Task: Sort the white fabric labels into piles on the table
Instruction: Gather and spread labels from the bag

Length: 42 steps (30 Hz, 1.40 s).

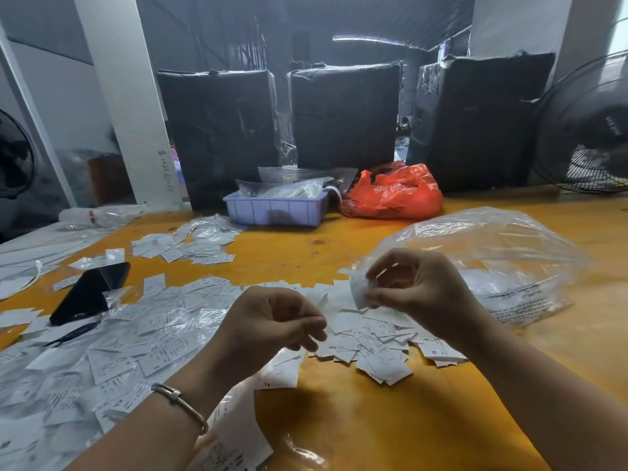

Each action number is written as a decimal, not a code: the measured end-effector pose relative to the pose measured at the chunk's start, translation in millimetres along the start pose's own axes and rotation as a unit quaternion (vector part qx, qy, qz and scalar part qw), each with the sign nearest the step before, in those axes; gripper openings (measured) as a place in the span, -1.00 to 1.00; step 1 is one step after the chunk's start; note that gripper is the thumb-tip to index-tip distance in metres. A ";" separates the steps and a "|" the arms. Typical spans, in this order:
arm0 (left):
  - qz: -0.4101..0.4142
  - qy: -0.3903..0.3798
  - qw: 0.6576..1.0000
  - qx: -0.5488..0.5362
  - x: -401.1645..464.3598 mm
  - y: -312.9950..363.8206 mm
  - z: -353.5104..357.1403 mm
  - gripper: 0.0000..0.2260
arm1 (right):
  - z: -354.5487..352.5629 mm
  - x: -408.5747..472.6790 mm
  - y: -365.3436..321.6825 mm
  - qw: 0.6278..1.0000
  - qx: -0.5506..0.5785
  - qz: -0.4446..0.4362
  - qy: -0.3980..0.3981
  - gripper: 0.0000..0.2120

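The yellow surface [339, 419] carries the white fabric labels [112, 355] in loose drifts: the widest spread along its left edge, a smaller heap [377, 348] near the middle under the hands, and another scatter [190, 246] further back on the left. They look feather-light, thin and limp, likely to slide over one another and cling in twos; I judge each is best taken by a corner or short edge in a fingertip pinch and peeled off singly, not scooped.

Toward the right edge lies a big clear plastic bag [492, 256], mouth toward the hands, holding little that can be made out. At the far edge a lilac tray [275, 209] holds clear packets that seem to carry more labels, and an orange bag [394, 192] sits beside it, contents hidden.

The right hand [414, 287] pinches one label [360, 290] between thumb and fingertips above the middle heap. The left hand [272, 324] hangs just beside it, fingers curled; whether it holds anything I cannot tell
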<state>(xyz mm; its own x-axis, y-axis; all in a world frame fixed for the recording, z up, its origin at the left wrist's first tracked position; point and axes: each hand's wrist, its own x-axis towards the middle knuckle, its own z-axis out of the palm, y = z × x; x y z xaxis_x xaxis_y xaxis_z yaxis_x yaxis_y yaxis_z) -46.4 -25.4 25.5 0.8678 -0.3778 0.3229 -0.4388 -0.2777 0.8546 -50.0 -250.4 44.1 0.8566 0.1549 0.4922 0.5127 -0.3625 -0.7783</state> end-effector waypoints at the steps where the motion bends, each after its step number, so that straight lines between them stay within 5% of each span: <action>1: 0.002 0.007 1.000 -0.007 -0.3 0.9 -0.2 -0.88 | -1.2 1.1 0.4 1.000 0.020 0.015 0.014 -0.67; 6: 0.019 0.012 1.000 -0.005 -2.5 3.2 -0.8 -0.80 | -5.3 2.0 -10.1 0.991 0.133 0.015 0.022 -0.51; 14: 0.030 0.012 0.999 0.005 -2.9 3.0 -1.0 -0.80 | -4.3 -2.8 -24.8 0.978 0.207 -0.037 -0.010 -0.85; 25: 0.029 0.013 0.999 0.016 -2.5 3.1 -0.4 -0.81 | -2.2 -5.2 -23.3 0.996 0.084 -0.037 -0.023 -0.87; 31: 0.033 0.013 0.999 0.023 -2.0 1.5 -0.6 -0.84 | -7.4 -2.5 -21.9 0.989 0.144 -0.036 0.013 -0.94; 42: 0.033 0.007 0.999 0.030 -1.9 1.1 0.2 -0.81 | -2.3 -4.0 -22.8 0.998 0.044 -0.006 -0.046 -0.86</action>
<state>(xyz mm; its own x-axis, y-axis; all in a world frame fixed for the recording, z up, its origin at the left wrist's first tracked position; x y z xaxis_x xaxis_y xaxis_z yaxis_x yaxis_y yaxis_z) -48.6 -25.2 25.7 0.8393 -0.3845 0.3844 -0.5085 -0.3051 0.8052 -65.3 -244.9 60.8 0.8505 0.2433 0.4664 0.5218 -0.2784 -0.8063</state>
